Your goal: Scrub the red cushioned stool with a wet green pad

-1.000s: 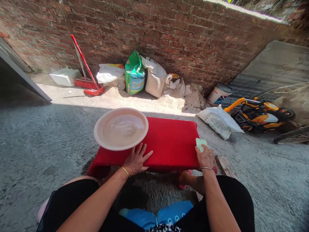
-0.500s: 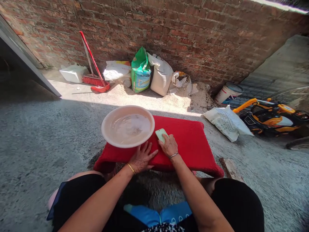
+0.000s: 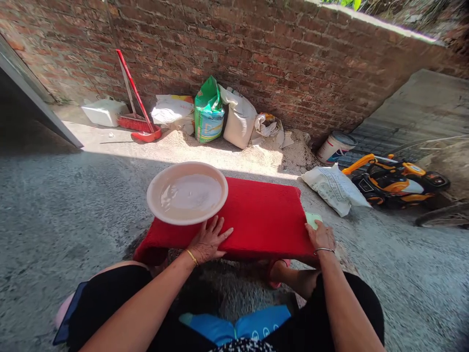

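Note:
A red cloth [image 3: 264,215] covers a low bench or table in front of me and hangs over its edges. My left hand [image 3: 208,240] lies on the cloth near the front edge with its fingers spread, beside the basin's rim. At the cloth's right edge, my right hand [image 3: 322,236] grips a pale green rounded block [image 3: 313,220], about palm-sized. Its underside is hidden, so I cannot tell its exact kind. A pale pink basin [image 3: 151,195] holding clear water stands on the left part of the cloth.
Along the brick wall stand a red broom and dustpan [image 3: 146,136], a green sack [image 3: 209,112], a white sack [image 3: 240,120] and a bucket [image 3: 335,146]. A flat white sack [image 3: 337,188] and a yellow-black toy digger [image 3: 395,181] lie to the right.
My right hand has moved the pale green block rightward across the cloth, from near the middle to the right edge. My left hand remains on the cloth. The view has shifted slightly.

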Motion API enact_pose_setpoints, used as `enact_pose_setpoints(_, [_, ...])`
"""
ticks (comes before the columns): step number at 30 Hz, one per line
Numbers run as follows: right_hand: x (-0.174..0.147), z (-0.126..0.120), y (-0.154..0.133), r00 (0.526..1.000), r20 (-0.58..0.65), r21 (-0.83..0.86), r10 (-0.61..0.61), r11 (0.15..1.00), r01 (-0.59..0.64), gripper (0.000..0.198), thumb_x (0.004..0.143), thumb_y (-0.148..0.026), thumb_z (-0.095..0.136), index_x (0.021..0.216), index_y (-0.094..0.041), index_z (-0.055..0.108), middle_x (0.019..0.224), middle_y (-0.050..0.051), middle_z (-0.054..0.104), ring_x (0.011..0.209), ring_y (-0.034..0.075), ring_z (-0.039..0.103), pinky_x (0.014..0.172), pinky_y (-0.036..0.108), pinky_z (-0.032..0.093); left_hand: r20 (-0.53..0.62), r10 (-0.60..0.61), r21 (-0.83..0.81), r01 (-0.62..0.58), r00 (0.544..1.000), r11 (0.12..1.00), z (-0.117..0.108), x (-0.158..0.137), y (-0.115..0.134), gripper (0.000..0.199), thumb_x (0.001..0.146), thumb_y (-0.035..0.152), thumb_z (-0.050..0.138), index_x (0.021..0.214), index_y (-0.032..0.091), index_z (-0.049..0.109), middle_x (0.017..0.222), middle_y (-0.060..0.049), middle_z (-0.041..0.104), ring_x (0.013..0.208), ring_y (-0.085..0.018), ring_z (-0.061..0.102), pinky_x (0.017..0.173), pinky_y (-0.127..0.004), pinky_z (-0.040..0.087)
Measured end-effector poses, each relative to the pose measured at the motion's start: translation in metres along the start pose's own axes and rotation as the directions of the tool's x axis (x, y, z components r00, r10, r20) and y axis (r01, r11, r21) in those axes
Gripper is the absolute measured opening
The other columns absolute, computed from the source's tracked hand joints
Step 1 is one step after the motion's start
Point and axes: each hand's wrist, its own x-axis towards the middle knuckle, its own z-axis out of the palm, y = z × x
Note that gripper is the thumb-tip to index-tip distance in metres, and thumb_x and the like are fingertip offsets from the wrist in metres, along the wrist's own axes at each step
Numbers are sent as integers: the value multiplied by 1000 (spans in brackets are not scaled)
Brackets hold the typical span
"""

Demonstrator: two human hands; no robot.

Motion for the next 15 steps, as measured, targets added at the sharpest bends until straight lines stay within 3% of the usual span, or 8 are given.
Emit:
enact_pose_setpoints(2, [-6, 1, -13, 999, -35, 30, -20, 999, 21, 58, 88, -54, 42, 135, -20, 47, 117, 17, 52, 112, 29, 52, 89, 40, 41, 4, -1, 1, 1, 1000, 1000, 0, 0, 0, 83, 71, 65, 60, 143, 35, 33, 152, -16, 28, 140, -38, 21, 108, -60, 17])
enact_pose_setpoints(5, [-28, 8, -62, 977, -47, 79, -209, 974, 212, 54, 88, -51, 45, 132, -21, 50, 114, 14, 53, 108, 26, 53, 88, 36, 41, 18, -3, 5, 3, 1000, 1000, -1, 0, 0, 83, 71, 65, 61, 143, 35, 33, 152, -16, 27, 140, -38, 21, 108, -61, 17])
enact_pose_setpoints(11, [-87, 32, -184, 819, 18, 99, -573, 817, 569, 48, 87, -49, 51, 128, -25, 54, 111, 11, 52, 101, 22, 54, 85, 31, 41, 50, 12, -11, -11, 999, 1000, -1, 2, 0, 86, 71, 62, 62, 145, 34, 29, 152, -19, 26, 140, -40, 22, 107, -62, 16])
enact_pose_setpoints(15, [-99, 40, -217, 752, 37, 38, -658, 753, 657, 48, 87, -48, 50, 130, -26, 53, 111, 11, 52, 99, 23, 55, 86, 32, 40, 53, 21, -20, -20, 998, 1000, -1, 1, -1, 86, 72, 63, 62, 145, 34, 28, 152, -19, 26, 139, -40, 23, 106, -62, 17])
